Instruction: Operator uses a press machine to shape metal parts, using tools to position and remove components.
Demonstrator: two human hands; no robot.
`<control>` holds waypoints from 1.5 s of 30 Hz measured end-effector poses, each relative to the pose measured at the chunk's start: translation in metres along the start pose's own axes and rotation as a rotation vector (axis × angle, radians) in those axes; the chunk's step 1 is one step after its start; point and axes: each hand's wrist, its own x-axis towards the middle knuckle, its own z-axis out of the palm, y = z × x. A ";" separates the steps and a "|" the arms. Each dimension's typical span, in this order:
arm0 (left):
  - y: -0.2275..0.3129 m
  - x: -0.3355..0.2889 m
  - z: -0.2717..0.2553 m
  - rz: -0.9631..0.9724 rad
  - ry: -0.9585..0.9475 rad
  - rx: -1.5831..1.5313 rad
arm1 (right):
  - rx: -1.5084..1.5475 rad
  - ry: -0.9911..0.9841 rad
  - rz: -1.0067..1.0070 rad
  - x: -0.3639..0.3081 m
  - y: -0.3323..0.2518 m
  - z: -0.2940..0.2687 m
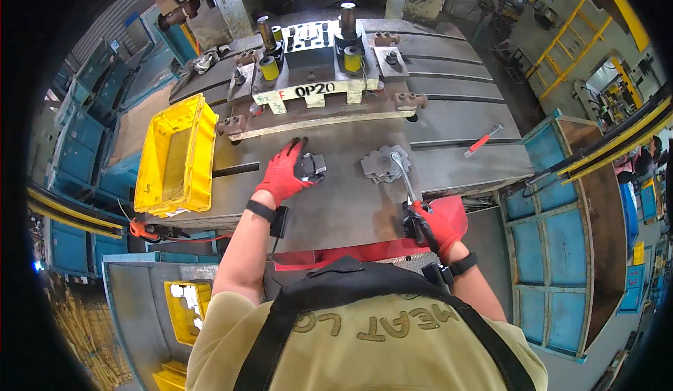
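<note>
Your left hand grips grey metal pieces mid-frame; your right hand, lower right of centre, grips a hand tool over flat metal plates. A loose hold could drop pieces; a slip could scatter plates across the bench

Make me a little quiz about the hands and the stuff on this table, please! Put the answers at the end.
1. Which hand holds the metal tool?
2. True or false: the left hand wears a red glove.
3. Pick one. The bin on the table is:
A) blue
B) yellow
C) white

Key:
1. The right hand.
2. True.
3. B.
</note>
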 end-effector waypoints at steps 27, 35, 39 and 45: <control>-0.076 -0.199 0.041 -0.925 0.061 -0.841 | -0.451 -0.286 -0.858 0.197 -0.177 0.143; -0.118 -0.214 0.081 -0.899 -0.053 -0.508 | -0.291 -0.291 -0.559 0.189 -0.165 0.151; -0.091 -0.182 0.053 -0.897 -0.032 -0.459 | -0.265 -0.217 -0.558 0.190 -0.166 0.146; -0.090 -0.183 0.049 -0.944 -0.004 -0.384 | -0.826 -0.187 -1.142 0.191 -0.177 0.131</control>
